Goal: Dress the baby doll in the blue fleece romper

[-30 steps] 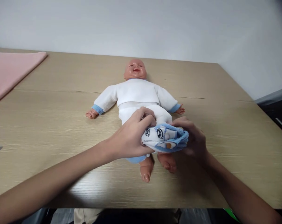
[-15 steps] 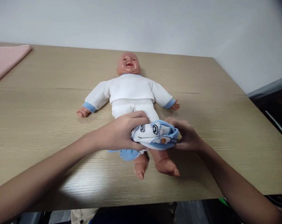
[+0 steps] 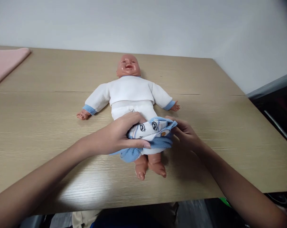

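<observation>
A baby doll [image 3: 131, 88] lies on its back on the table, head away from me, in a white top and white trousers with blue cuffs. Over its lower legs I hold a bunched white-and-blue cloth piece [image 3: 148, 129] with embroidered eyes and an orange patch; its exact kind does not show. My left hand [image 3: 121, 134] is closed round the cloth's left side, thumb in front. At the right, the fingers of my right hand [image 3: 184, 133] pinch its blue edge. Below the cloth, the doll's bare feet [image 3: 150, 167] stick out. The shins are partly hidden.
A folded pink cloth [image 3: 8, 65] lies at the far left of the wooden table [image 3: 50, 120]. Behind the table rises a pale wall [image 3: 110, 25]. Dark equipment [image 3: 276, 104] stands beyond the right edge.
The doll's feet have come closer together, the right-hand one shifting left. The cloth is spread a little wider, with more blue showing below, and my right hand has moved slightly left.
</observation>
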`<state>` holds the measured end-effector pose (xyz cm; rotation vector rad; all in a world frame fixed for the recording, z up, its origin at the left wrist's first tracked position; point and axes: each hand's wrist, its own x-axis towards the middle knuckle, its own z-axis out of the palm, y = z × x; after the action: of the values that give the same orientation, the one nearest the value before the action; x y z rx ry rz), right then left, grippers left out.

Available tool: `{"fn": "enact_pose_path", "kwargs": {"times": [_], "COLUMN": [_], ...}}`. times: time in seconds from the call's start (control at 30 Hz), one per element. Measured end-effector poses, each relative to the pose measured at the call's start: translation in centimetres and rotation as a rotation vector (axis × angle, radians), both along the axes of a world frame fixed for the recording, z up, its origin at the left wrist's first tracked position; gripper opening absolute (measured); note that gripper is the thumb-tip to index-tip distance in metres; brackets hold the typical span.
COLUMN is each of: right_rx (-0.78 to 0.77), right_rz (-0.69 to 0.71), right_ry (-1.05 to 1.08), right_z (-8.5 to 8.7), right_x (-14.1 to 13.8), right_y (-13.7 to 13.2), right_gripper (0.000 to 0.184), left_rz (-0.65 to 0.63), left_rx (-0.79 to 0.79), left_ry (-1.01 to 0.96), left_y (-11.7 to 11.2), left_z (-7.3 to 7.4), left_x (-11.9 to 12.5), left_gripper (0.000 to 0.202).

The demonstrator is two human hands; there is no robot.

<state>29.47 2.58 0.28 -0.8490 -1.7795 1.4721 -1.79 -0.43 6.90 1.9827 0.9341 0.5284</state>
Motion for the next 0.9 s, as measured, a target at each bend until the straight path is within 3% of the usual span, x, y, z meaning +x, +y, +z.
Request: {"fn": "enact_pose_path", "kwargs": {"times": [0.17,0.3,0.47,0.57,0.67,0.73,0.9], "right_rx": [-0.055,0.021,0.319,0.435,0.276,0.148,0.042], "right_rz": [-0.103,-0.187,0.017,0.077,-0.036,-0.107,-0.047], "right_ry": [0.127,0.102,-0.107,-0.133,-0.101,-0.099,-0.112], "right_z": [-0.9,-0.6,1.1,2.0,2.2,1.9,1.9], "right_x": [-1.1,-1.4,-1.8,-3.0,-4.3,-4.7,-4.5], "right_y": [0.4,2.0,4.1,5.1,6.4,7.4,8.7], "right_gripper": [0.040,0.037,0.034,0.022,0.034,0.043,0.043], "left_rz": [0.175,0.215,0.262,0.369,0.451,0.436,0.347], "left_rx": [0.162,0.111,0.110,0.074,-0.082,-0.188,-0.201], "left_ry": [0.059,0.070,0.012,-0.097,-0.351,-0.427,-0.218], "left_y": [-2.9,-4.8,-5.2,-4.0,-2.1,-1.1,-1.0], "left_z": [-0.6,-1.8,-2.9,-3.6,-4.0,-4.0,-3.3], "left_x": [-2.3,-4.5,-5.4,-5.3,-5.3,-5.4,-5.2], "left_gripper": [0.047,0.038,0.015,0.018,0.029,0.033,0.044]}}
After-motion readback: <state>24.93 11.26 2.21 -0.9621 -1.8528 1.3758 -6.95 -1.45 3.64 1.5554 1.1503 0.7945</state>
